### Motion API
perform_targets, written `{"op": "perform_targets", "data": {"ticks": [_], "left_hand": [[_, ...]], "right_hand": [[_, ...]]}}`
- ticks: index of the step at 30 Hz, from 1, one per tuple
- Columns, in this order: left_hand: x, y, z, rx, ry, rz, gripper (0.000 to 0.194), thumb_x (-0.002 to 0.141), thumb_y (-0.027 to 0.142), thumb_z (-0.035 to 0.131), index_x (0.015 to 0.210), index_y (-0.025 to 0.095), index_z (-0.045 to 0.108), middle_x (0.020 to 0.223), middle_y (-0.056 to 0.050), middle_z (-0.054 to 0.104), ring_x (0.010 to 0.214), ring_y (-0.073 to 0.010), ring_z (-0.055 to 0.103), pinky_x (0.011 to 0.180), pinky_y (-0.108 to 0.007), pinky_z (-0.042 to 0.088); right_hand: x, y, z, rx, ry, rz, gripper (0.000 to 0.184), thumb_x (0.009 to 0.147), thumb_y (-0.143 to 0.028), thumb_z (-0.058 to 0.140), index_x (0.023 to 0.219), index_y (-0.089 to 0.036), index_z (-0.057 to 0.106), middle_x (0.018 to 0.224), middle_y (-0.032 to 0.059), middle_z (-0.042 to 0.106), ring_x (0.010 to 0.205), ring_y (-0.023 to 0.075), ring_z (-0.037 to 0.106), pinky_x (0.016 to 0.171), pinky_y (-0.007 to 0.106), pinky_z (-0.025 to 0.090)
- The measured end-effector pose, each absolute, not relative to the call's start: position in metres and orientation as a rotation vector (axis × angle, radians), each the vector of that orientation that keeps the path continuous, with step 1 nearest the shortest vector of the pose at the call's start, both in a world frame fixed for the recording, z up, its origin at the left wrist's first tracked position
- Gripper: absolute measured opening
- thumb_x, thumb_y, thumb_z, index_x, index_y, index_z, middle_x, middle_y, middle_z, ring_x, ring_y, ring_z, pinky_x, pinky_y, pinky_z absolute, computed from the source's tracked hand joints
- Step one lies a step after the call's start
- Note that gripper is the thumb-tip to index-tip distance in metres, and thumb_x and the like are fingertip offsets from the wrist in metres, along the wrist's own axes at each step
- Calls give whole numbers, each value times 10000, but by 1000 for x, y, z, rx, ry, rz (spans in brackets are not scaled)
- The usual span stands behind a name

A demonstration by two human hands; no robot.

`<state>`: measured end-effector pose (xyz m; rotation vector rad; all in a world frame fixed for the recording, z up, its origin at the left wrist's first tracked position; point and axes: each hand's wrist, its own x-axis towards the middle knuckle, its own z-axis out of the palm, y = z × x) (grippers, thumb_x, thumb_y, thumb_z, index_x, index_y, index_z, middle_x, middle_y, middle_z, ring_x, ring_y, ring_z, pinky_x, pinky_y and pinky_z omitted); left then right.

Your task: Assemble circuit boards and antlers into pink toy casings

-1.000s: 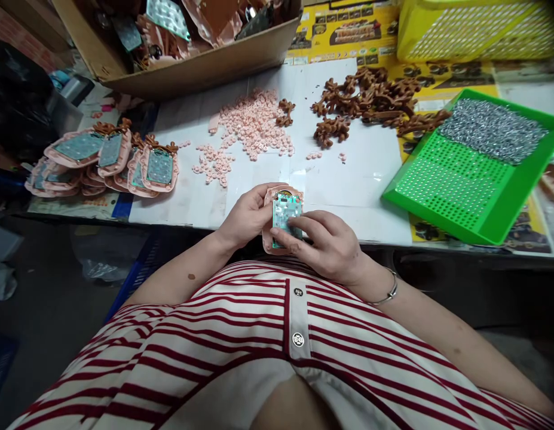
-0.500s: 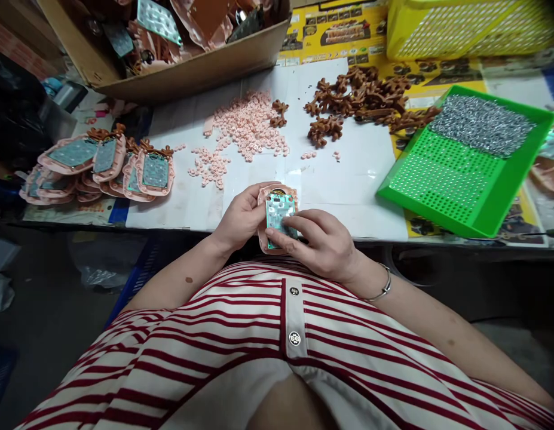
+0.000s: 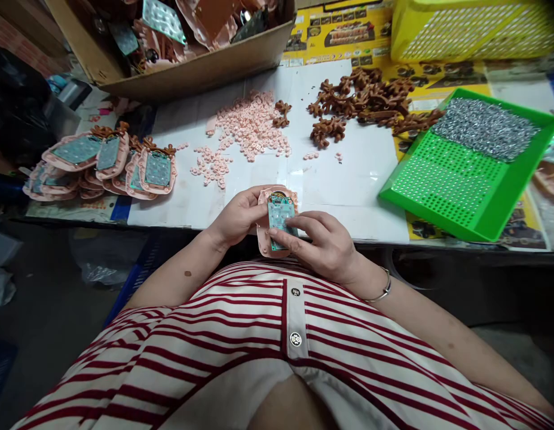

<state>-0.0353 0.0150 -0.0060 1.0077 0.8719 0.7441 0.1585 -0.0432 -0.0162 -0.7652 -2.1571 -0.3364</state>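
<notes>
My left hand point(image 3: 241, 215) grips the side of a pink plastic shell point(image 3: 264, 243) at the table's front edge, its thumb over the rim. Inside the shell lies a green circuit board point(image 3: 279, 212), with thin wires showing above its top end. My right hand point(image 3: 328, 242) has its thumb and fingers closed on the board's lower part and right edge. The undersides of both hands are hidden. Beyond them on the white table covering are a heap of small pink plastic pieces point(image 3: 254, 125) and a pile of brown branching parts point(image 3: 370, 98).
A cardboard box point(image 3: 205, 71) of shells and boards stands at the back left. Several shells with boards point(image 3: 158, 170) lie stacked at the left. On the right, a green perforated tray point(image 3: 456, 179) holds many small screws point(image 3: 487, 128). A yellow basket point(image 3: 474, 33) stands behind it.
The circuit board and shell have tilted slightly, so the board reflects less light and more wires show at its top. Both hands keep nearly the same places. The whole view has shifted a little.
</notes>
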Motion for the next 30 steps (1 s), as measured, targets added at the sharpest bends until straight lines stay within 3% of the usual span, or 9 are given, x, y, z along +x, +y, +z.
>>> {"op": "perform_targets", "data": {"ticks": [5, 10, 16, 22, 30], "left_hand": [[-44, 22, -7, 881, 712, 637, 473, 677, 257, 766, 1134, 138, 740, 1050, -109, 759, 903, -235, 709, 821, -330, 544], [-39, 20, -8, 919, 840, 627, 396, 764, 344, 792, 1109, 159, 738, 1035, -88, 750, 857, -198, 696, 785, -305, 541], [-33, 18, -6, 892, 889, 677, 366, 723, 306, 816, 1042, 142, 745, 930, -58, 747, 796, -152, 667, 751, -263, 525], [-31, 17, -8, 980, 839, 727, 386, 740, 346, 805, 1067, 153, 738, 1044, -80, 750, 966, -207, 689, 900, -323, 528], [-27, 15, -1, 916, 715, 658, 448, 721, 248, 810, 1149, 169, 705, 1129, -80, 723, 1040, -218, 674, 917, -313, 511]], "right_hand": [[158, -43, -17, -772, -2169, -335, 270, 923, -242, 671, 1187, -207, 715, 907, 72, 691, 883, 175, 600, 784, 308, 588], [156, -42, -19, -777, -2222, -333, 305, 917, -304, 693, 1199, -187, 706, 910, 82, 698, 855, 174, 591, 768, 310, 574], [154, -40, -22, -720, -2225, -259, 567, 892, -582, 640, 1177, -94, 676, 953, 142, 710, 910, 215, 621, 788, 351, 587], [153, -38, -26, -1000, -2188, -123, 789, 892, -635, 600, 1427, -65, 499, 1246, 240, 649, 1173, 319, 595, 960, 505, 544], [151, -36, -30, -1104, -2182, -161, 818, 896, -628, 597, 1440, -29, 473, 1278, 267, 631, 1177, 339, 579, 974, 530, 534]]}}
